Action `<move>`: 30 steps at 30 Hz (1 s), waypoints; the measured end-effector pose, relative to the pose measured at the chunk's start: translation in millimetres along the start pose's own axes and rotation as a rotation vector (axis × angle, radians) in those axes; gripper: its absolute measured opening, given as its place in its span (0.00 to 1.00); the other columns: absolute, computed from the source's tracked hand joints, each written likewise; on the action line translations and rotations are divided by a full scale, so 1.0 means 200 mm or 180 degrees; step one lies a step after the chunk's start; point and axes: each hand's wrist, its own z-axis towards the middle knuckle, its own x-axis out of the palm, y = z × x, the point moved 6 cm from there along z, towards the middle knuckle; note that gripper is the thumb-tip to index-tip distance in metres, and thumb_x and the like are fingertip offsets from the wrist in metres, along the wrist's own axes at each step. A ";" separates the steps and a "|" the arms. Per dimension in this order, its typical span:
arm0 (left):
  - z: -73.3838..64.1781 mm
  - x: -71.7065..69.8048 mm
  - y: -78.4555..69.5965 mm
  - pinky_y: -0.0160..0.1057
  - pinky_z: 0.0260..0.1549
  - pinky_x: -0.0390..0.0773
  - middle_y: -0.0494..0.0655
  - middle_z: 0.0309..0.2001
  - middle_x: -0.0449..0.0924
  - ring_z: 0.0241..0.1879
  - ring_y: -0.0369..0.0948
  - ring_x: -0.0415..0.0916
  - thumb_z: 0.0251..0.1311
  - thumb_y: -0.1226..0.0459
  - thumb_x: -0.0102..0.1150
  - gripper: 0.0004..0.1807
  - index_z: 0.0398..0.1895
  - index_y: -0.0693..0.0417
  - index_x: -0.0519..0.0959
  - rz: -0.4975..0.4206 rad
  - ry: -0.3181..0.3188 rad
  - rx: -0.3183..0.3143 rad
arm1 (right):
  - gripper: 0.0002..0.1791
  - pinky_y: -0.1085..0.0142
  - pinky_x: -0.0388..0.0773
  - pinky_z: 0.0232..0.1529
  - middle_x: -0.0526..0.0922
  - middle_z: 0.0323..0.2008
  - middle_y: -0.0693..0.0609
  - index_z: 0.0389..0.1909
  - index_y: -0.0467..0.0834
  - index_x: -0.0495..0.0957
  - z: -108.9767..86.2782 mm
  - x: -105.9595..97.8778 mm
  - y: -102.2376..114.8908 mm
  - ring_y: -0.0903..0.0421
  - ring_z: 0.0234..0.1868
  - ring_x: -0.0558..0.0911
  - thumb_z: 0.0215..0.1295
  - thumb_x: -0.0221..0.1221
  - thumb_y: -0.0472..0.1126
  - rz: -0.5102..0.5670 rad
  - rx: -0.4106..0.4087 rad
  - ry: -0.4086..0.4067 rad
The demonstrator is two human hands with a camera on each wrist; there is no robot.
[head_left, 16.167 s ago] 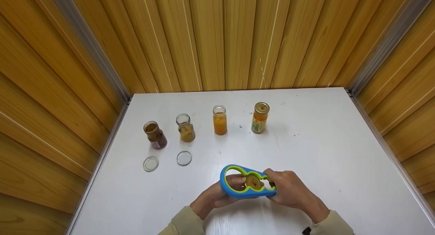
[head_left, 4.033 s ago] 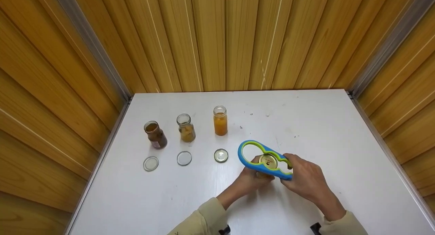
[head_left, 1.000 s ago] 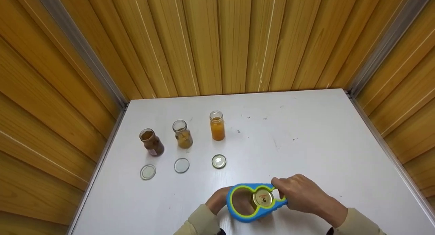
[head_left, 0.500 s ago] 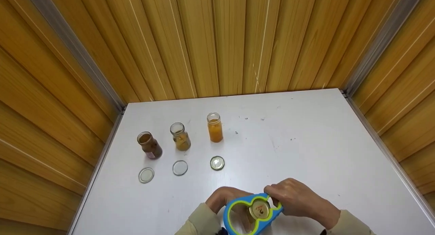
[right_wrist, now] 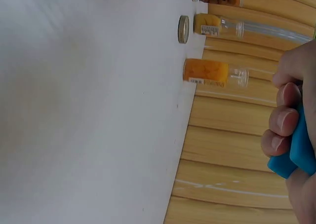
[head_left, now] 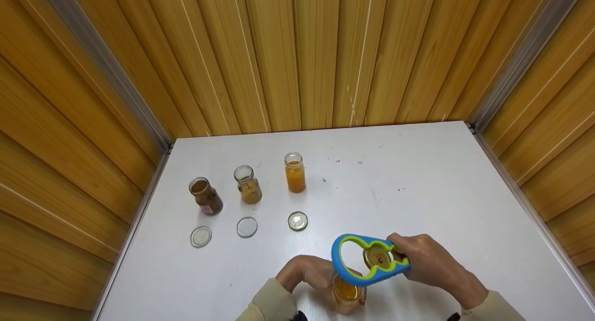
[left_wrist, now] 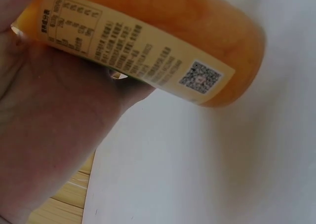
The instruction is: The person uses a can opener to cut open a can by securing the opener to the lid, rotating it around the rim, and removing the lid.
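My left hand point(head_left: 311, 271) grips an uncovered glass jar point(head_left: 346, 291) of orange contents, near the table's front. In the left wrist view, the jar point(left_wrist: 217, 31) is tilted, its printed label toward the camera. My right hand point(head_left: 430, 258) holds a blue and green multi-hole jar opener point(head_left: 371, 280) by its narrow end, above and to the right of the jar's mouth. A gold lid point(head_left: 377, 257) sits in the opener's middle opening, apart from the jar. In the right wrist view, curled fingers point(right_wrist: 284, 120) wrap the opener's blue handle point(right_wrist: 302, 142).
Three uncovered jars stand farther back: a brown one point(head_left: 206, 196), a yellowish one point(head_left: 248, 186) and an orange one point(head_left: 295, 174). Before them lie three lids point(head_left: 201, 236) point(head_left: 247, 226) point(head_left: 297, 221). Wood-look panels point(head_left: 316, 56) rise behind the white table point(head_left: 441, 186).
The capped jar at the back right went into my left hand, and a third lid was laid down. Within the last half second the opener lifted off rightward with the lid, uncovering the jar.
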 end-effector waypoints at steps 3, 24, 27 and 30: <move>0.01 0.03 0.01 0.37 0.70 0.63 0.66 0.60 0.76 0.56 0.30 0.74 0.49 0.85 0.67 0.34 0.63 0.72 0.71 -0.0313 0.0201 0.0018 | 0.31 0.71 0.81 0.27 0.86 0.31 0.56 0.44 0.46 0.75 -0.04 -0.03 -0.06 0.68 0.26 0.77 0.39 0.78 0.25 -0.0137 0.0249 0.0051; -0.22 0.01 0.01 0.44 0.69 0.67 0.69 0.56 0.77 0.57 0.31 0.74 0.48 0.83 0.71 0.30 0.56 0.67 0.74 0.0080 -0.0567 0.0437 | 0.32 0.70 0.79 0.25 0.82 0.27 0.54 0.46 0.41 0.75 -0.26 -0.25 -0.31 0.65 0.23 0.74 0.38 0.78 0.25 -0.0590 0.1049 -0.0172; -0.23 -0.01 0.03 0.44 0.69 0.67 0.63 0.57 0.79 0.58 0.33 0.75 0.49 0.80 0.74 0.30 0.57 0.62 0.75 0.0152 -0.0832 0.0397 | 0.30 0.70 0.77 0.25 0.80 0.26 0.55 0.45 0.41 0.74 -0.28 -0.26 -0.35 0.64 0.23 0.72 0.40 0.77 0.25 -0.0600 0.1169 -0.0174; -0.24 -0.03 0.05 0.45 0.69 0.67 0.55 0.57 0.80 0.59 0.34 0.74 0.51 0.77 0.74 0.30 0.58 0.57 0.75 0.0205 -0.1111 0.0320 | 0.29 0.68 0.76 0.24 0.79 0.26 0.54 0.45 0.40 0.74 -0.29 -0.27 -0.40 0.61 0.23 0.72 0.43 0.76 0.25 -0.0569 0.1322 -0.0136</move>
